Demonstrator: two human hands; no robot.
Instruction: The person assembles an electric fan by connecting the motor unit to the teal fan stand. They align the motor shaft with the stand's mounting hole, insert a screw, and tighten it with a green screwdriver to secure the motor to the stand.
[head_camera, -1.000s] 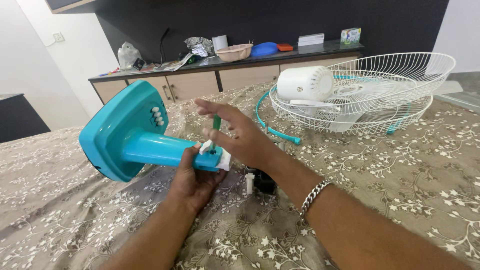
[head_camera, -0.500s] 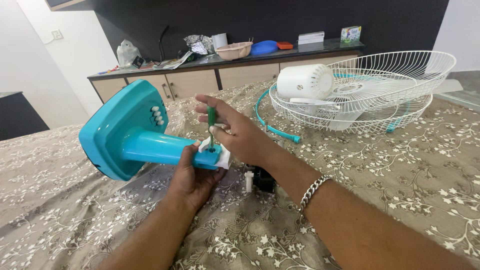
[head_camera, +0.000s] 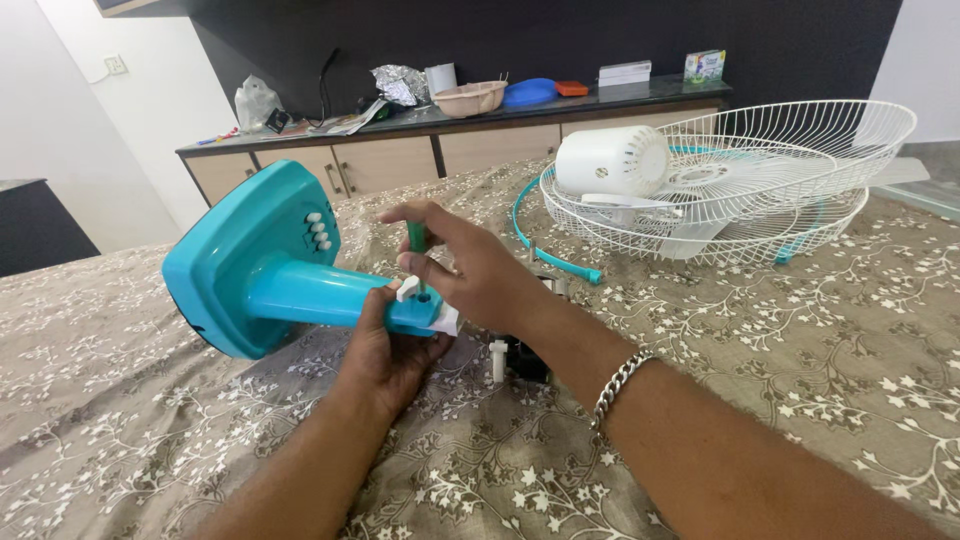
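At the lower middle of the frame, the left hand (head_camera: 385, 352) cups the teal fan stand (head_camera: 290, 275) from below, fingers wrapped round the narrow neck so that the piece lies on its side and does not roll on the soft bedspread (head_camera: 760, 330). Just above it, the right hand (head_camera: 470, 265) pinches a green-handled screwdriver (head_camera: 417, 245), thumb and fingers closed on the handle; the tool stands upright with its tip down in the white fitting at the neck's end, which looks like the reason the stand is turned that way up. A small black-and-white part (head_camera: 515, 358) lies on the cloth just beside the right wrist, within easy reach. The stand's broad base with its white buttons points to the left of the frame. Farther off, at the upper right, the white wire grilles (head_camera: 800, 160) are stacked with the white motor housing (head_camera: 612, 162) resting in them, apart from the hands. Beyond, a cluttered counter (head_camera: 450, 115) runs along the dark wall.
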